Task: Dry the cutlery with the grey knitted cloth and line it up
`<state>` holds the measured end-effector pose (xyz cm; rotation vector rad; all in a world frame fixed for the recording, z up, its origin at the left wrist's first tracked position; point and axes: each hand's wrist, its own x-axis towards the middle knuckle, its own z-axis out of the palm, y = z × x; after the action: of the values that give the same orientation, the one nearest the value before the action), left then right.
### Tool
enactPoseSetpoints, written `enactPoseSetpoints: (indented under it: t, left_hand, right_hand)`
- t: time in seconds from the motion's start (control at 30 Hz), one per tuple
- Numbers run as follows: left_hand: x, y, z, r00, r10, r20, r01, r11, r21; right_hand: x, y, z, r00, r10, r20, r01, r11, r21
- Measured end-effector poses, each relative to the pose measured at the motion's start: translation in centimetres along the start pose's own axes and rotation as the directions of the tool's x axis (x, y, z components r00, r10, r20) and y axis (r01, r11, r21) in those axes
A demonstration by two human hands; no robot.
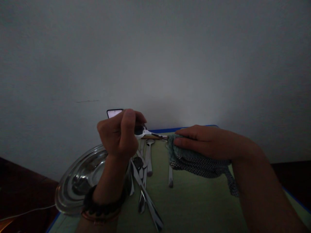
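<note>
My left hand (121,137) is closed on the bowl end of a shiny metal spoon (146,132), which it holds up above the table. The handle points right, and its far end goes into a folded, checked grey-green cloth (199,166). My right hand (204,137) grips that cloth, thumb and fingers pressed together around the handle's end. Beneath the hands lies a loose pile of cutlery, with a small spoon (149,158) and a long utensil handle (152,207) crossing other pieces. Another handle (170,178) lies apart, partly hidden by the cloth.
A wide steel basin (68,194) stands at the left, partly behind my left forearm. A phone (114,113) leans near the wall (155,64). The light green table (194,207) has a blue edge. A white cable (29,212) runs in at lower left.
</note>
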<state>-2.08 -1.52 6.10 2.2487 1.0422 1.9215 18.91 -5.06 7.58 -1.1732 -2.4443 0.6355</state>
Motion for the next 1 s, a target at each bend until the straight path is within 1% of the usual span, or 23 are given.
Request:
enactPoseSetpoints:
  t: [0.03, 0.1, 0.2, 0.27, 0.3, 0.37, 0.4, 0.47, 0.5, 0.53, 0.57, 0.6, 0.63, 0.7, 0.73, 0.77, 0.83, 0.9, 0.93, 0.97, 1.0]
  left_hand:
    - [-0.2, 0.4, 0.5, 0.999, 0.02, -0.045, -0.021, 0.999, -0.03]
    - [-0.4, 1.2, 1.3, 0.994, 0.091, -0.056, -0.094, 0.995, -0.038]
    - [-0.7, 1.8, 2.0, 0.969, 0.245, 0.037, -0.247, 0.968, 0.048]
    - [-0.8, 1.8, 2.2, 0.952, 0.29, 0.095, -0.3, 0.947, 0.112]
    - [-0.9, 1.7, 2.2, 0.952, 0.283, 0.117, -0.297, 0.946, 0.131]
    - [-0.8, 1.3, 2.2, 0.966, 0.215, 0.141, -0.234, 0.962, 0.141]
    - [-0.7, 1.1, 2.1, 0.979, 0.158, 0.128, -0.175, 0.974, 0.142]
    - [-0.4, 0.6, 1.8, 0.996, 0.001, 0.087, -0.013, 0.99, 0.142]
    - [-0.2, 0.4, 1.5, 0.994, -0.08, 0.077, 0.068, 0.986, 0.153]
    - [0.0, 0.1, 1.3, 0.983, -0.155, 0.093, 0.137, 0.975, 0.175]
    - [0.2, -0.2, 1.1, 0.964, -0.225, 0.139, 0.194, 0.959, 0.207]
    - [0.3, -0.4, 1.0, 0.933, -0.292, 0.208, 0.241, 0.94, 0.241]
    - [0.5, -0.6, 0.9, 0.891, -0.354, 0.283, 0.281, 0.921, 0.268]
    - [0.5, -0.9, 1.0, 0.79, -0.446, 0.421, 0.343, 0.89, 0.299]
    - [0.5, -0.9, 1.1, 0.746, -0.468, 0.475, 0.362, 0.882, 0.302]
    - [0.5, -0.8, 1.2, 0.71, -0.472, 0.523, 0.366, 0.882, 0.298]
    - [0.5, -0.4, 1.2, 0.644, -0.427, 0.634, 0.323, 0.904, 0.28]
    - [0.7, 0.2, 0.7, 0.577, -0.336, 0.745, 0.241, 0.941, 0.238]
    - [0.9, 0.5, 0.3, 0.537, -0.283, 0.794, 0.2, 0.958, 0.206]
    - [1.1, 0.8, -0.1, 0.511, -0.237, 0.826, 0.173, 0.97, 0.172]
    - [1.3, 1.0, -0.6, 0.487, -0.197, 0.851, 0.174, 0.977, 0.126]
  right_hand:
    - [0.1, -0.3, 0.1, 1.0, -0.012, 0.006, 0.012, 1.0, -0.001]
    - [0.5, -1.0, 0.3, 0.999, -0.035, 0.024, 0.034, 0.999, 0.022]
    - [1.1, -1.3, 0.7, 0.998, -0.062, 0.012, 0.061, 0.996, 0.066]
    - [1.2, -1.1, 0.9, 0.998, -0.06, 0.012, 0.059, 0.995, 0.075]
    - [1.2, -0.9, 0.8, 0.998, -0.052, 0.017, 0.051, 0.996, 0.068]
    - [1.1, -0.4, 0.6, 0.999, -0.024, 0.027, 0.023, 0.999, 0.037]
    - [0.9, -0.1, 0.5, 1.0, -0.004, 0.027, 0.003, 1.0, 0.017]
    - [0.5, 0.5, 0.1, 0.999, 0.035, 0.038, -0.035, 0.999, -0.005]
    - [0.3, 0.7, -0.2, 0.997, 0.056, 0.047, -0.056, 0.998, -0.007]
    - [0.1, 1.0, -0.3, 0.996, 0.076, 0.056, -0.076, 0.997, -0.008]
    - [0.0, 1.2, -0.5, 0.993, 0.098, 0.068, -0.097, 0.995, -0.008]
    - [-0.1, 1.4, -0.6, 0.989, 0.12, 0.081, -0.12, 0.993, -0.011]
    - [-0.2, 1.5, -0.6, 0.985, 0.144, 0.093, -0.142, 0.99, -0.02]
    - [-0.2, 1.4, -0.6, 0.975, 0.185, 0.12, -0.18, 0.982, -0.056]
    - [-0.1, 1.3, -0.5, 0.972, 0.196, 0.129, -0.187, 0.979, -0.078]
    - [0.0, 1.1, -0.4, 0.971, 0.199, 0.131, -0.187, 0.977, -0.102]
    - [0.2, 0.8, -0.3, 0.975, 0.188, 0.116, -0.171, 0.975, -0.142]
    - [0.3, 0.7, -0.3, 0.981, 0.167, 0.1, -0.152, 0.978, -0.144]
    - [0.3, 0.7, -0.4, 0.983, 0.156, 0.1, -0.143, 0.982, -0.124]
    - [0.2, 0.9, -0.4, 0.983, 0.144, 0.11, -0.135, 0.987, -0.089]
    - [0.1, 1.1, -0.5, 0.984, 0.129, 0.127, -0.124, 0.991, -0.042]
